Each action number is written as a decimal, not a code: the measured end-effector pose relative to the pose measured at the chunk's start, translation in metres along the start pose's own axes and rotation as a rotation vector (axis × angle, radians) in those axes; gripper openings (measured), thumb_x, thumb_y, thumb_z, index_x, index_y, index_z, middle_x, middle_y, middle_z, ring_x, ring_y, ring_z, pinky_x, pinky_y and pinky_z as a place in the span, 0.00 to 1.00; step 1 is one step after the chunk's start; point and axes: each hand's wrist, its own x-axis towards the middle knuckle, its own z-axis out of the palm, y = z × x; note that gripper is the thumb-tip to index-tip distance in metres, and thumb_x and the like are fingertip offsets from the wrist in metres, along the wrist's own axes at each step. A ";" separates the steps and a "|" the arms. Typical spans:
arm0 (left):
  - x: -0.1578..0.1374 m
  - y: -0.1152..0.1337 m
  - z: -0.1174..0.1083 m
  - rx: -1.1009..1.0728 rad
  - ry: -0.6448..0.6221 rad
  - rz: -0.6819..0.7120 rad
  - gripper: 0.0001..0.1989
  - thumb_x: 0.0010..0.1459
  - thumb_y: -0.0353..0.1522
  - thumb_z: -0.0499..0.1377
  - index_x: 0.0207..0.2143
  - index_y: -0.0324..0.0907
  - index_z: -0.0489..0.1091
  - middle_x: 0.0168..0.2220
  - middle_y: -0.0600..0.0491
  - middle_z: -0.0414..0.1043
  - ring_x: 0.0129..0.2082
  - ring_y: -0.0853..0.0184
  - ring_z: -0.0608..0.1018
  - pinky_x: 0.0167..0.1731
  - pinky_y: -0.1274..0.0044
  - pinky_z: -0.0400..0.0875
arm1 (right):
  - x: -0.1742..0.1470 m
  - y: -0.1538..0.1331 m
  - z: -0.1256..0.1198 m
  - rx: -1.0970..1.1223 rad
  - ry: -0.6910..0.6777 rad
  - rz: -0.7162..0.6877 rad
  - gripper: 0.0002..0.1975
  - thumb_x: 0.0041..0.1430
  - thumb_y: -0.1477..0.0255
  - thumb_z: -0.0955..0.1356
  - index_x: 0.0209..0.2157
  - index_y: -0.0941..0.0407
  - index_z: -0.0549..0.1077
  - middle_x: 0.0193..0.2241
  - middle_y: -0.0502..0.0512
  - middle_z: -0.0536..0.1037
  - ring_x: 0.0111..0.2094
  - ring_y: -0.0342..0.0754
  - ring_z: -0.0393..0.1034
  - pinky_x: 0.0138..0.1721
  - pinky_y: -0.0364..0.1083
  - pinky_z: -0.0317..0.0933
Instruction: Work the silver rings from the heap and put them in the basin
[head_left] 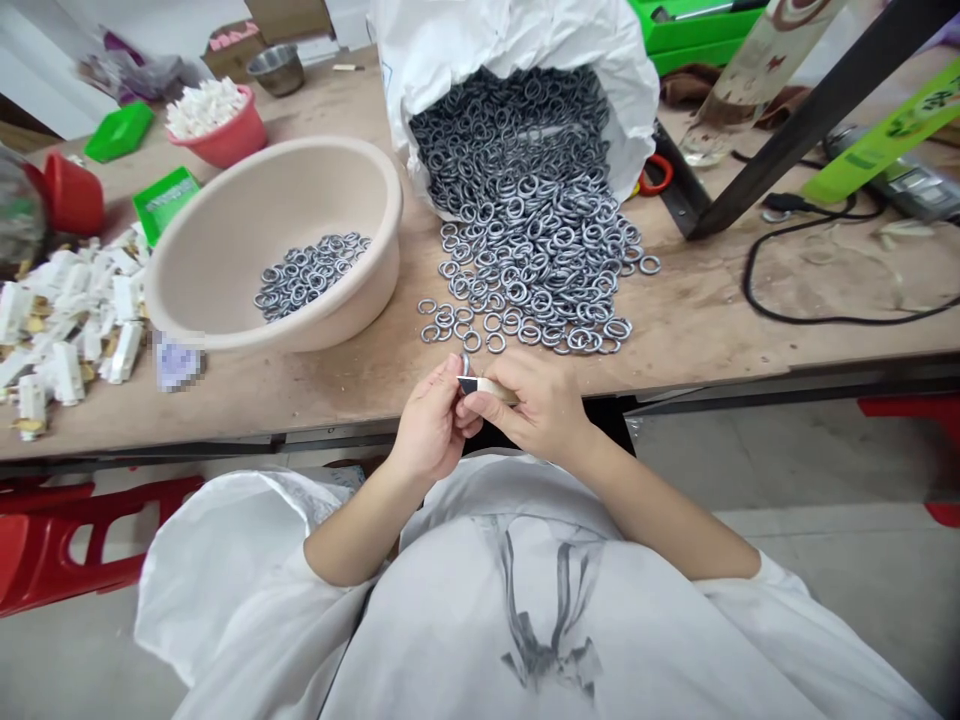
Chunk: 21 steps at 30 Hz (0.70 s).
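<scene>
In front of my body, just over the table's front edge, my left hand is closed with its fingertips pinching a grey metal ring. My right hand grips a small tool with a cream handle and a dark, flat, blade-like end. That dark end meets the left fingertips beside the ring; whether it touches the ring I cannot tell. Just beyond both hands, a heap of similar rings spills from a white sack lying on its side. More rings lie inside a beige basin to the left.
White plastic pieces are piled on the wooden table at left. Behind stand a pink bowl, green trays and a metal bowl. On the right are a slanted metal bar, a black cable and scissors.
</scene>
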 end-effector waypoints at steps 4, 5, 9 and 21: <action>-0.004 0.000 0.002 -0.010 0.000 -0.022 0.23 0.55 0.46 0.65 0.25 0.42 0.57 0.15 0.64 0.51 0.14 0.79 0.51 0.14 0.85 0.50 | 0.000 -0.001 -0.001 -0.032 -0.044 0.007 0.27 0.67 0.50 0.59 0.23 0.56 0.66 0.23 0.50 0.65 0.26 0.43 0.57 0.29 0.44 0.46; -0.004 0.000 0.003 -0.015 0.003 -0.027 0.23 0.55 0.45 0.65 0.25 0.42 0.57 0.15 0.64 0.50 0.14 0.79 0.50 0.14 0.85 0.49 | 0.001 -0.001 -0.001 -0.027 -0.050 0.010 0.27 0.67 0.50 0.59 0.23 0.56 0.65 0.23 0.49 0.65 0.26 0.43 0.56 0.29 0.44 0.46; -0.004 0.000 0.003 -0.041 0.028 -0.050 0.22 0.57 0.43 0.64 0.25 0.42 0.55 0.15 0.65 0.45 0.14 0.79 0.48 0.14 0.85 0.48 | -0.001 -0.002 0.001 0.038 -0.073 0.075 0.23 0.67 0.55 0.61 0.23 0.55 0.63 0.22 0.48 0.64 0.24 0.41 0.54 0.28 0.44 0.45; -0.004 0.000 -0.005 -0.113 0.008 -0.133 0.20 0.63 0.40 0.59 0.23 0.41 0.59 0.16 0.64 0.46 0.14 0.78 0.51 0.15 0.85 0.53 | 0.018 0.023 0.004 -0.102 0.070 0.492 0.22 0.67 0.54 0.61 0.24 0.54 0.66 0.18 0.46 0.64 0.23 0.43 0.57 0.28 0.44 0.45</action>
